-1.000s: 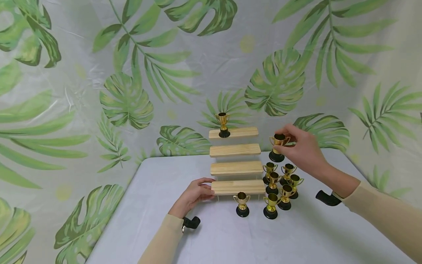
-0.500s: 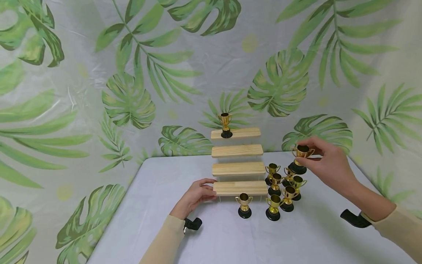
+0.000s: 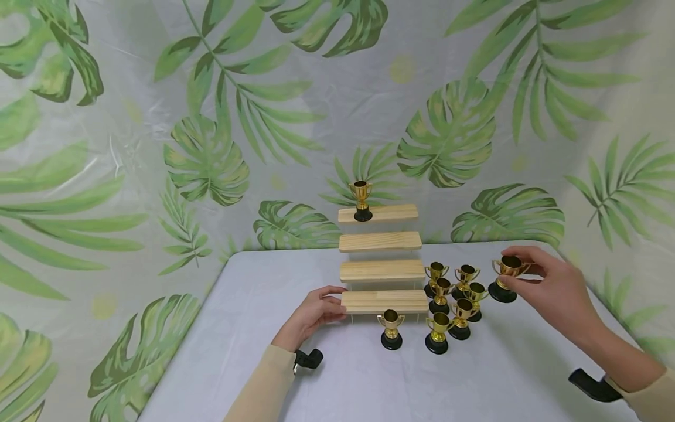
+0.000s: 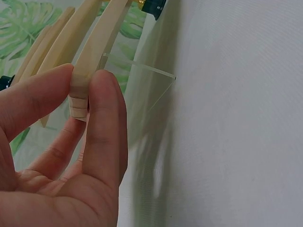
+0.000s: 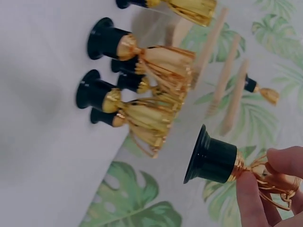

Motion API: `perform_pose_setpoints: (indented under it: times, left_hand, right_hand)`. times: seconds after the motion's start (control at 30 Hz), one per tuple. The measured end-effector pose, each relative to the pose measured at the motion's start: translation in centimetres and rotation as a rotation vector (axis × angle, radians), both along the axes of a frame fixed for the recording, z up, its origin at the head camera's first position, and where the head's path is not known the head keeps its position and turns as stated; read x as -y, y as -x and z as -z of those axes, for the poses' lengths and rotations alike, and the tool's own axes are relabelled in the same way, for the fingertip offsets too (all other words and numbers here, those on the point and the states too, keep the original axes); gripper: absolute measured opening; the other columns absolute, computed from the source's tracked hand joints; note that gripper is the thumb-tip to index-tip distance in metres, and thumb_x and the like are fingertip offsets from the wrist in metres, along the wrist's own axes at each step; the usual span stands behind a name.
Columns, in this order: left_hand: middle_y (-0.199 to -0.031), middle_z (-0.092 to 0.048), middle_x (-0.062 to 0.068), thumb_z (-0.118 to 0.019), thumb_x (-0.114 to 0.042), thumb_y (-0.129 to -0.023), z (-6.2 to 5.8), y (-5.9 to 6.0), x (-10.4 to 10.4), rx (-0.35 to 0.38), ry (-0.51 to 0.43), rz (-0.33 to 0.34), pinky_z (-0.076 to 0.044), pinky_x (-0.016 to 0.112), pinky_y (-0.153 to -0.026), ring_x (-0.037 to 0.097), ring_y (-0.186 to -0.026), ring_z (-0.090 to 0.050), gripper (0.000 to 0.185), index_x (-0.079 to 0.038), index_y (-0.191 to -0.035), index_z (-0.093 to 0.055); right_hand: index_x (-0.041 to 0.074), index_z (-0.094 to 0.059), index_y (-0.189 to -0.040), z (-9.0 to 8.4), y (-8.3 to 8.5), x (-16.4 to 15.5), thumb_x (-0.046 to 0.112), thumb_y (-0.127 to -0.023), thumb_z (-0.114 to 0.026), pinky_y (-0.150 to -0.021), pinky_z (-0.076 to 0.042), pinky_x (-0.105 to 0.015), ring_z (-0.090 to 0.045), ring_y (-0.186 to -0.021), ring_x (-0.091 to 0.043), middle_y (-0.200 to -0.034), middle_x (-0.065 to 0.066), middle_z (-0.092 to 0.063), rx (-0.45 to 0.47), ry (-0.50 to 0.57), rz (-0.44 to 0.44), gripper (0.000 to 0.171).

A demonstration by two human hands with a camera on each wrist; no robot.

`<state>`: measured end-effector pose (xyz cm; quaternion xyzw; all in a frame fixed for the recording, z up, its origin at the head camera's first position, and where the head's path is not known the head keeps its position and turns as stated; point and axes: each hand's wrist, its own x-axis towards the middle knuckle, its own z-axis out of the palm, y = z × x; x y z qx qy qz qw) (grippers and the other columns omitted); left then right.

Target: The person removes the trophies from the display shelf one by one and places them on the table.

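Right of the grouped trophies, my right hand (image 3: 554, 287) pinches a small gold trophy cup (image 3: 510, 266) with a black base (image 5: 215, 158). The cup is upright in the head view. My left hand (image 3: 313, 313) grips the left end of the lowest wooden shelf board (image 3: 385, 302); in the left wrist view, thumb and fingers pinch the board's end (image 4: 79, 90). This board belongs to a four-step wooden display stand on thin clear supports (image 4: 142, 65). One gold trophy (image 3: 361, 196) stands on the top step (image 3: 392, 213), toward its left.
Several gold trophies (image 3: 464, 310) stand close together just right of the stand. Another trophy (image 3: 391, 322) stands in front of the lowest step. A white cloth (image 3: 422, 392) covers the table, and a leaf-patterned curtain (image 3: 295, 105) hangs behind it.
My right hand has carried the trophy cup to the right and down, away from the stand. My left hand keeps its grip on the lowest board.
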<state>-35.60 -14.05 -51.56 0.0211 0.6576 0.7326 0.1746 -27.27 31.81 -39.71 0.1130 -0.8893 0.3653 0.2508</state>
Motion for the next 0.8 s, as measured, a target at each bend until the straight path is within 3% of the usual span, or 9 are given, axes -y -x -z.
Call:
perform_pose_setpoints:
  times: [0.43,0.8]
  left_hand:
    - [-0.095,-0.069,0.013,-0.073,0.008,-0.082,0.0,-0.2,0.0,-0.008,-0.014,0.000,-0.060,0.036,-0.077,0.023,-0.083,-0.070,0.055,0.001,-0.135,-0.058]
    - [-0.095,-0.068,0.013,-0.072,0.009,-0.083,0.1,-0.2,0.1,-0.001,-0.033,0.014,-0.060,0.036,-0.077,0.022,-0.082,-0.070,0.056,0.002,-0.136,-0.056]
  right_hand:
    - [0.026,-0.064,-0.132,4.1,-0.7,-1.7,0.026,-0.083,-0.086,-0.052,-0.047,-0.020,-0.057,-0.082,0.017,-0.104,-0.006,-0.070,0.031,-0.012,0.069,0.054]
    - [0.021,-0.065,-0.125,6.6,-1.0,-2.0,0.026,-0.083,-0.085,-0.053,-0.050,-0.020,-0.057,-0.080,0.018,-0.102,-0.006,-0.070,0.061,-0.023,0.076,0.046]
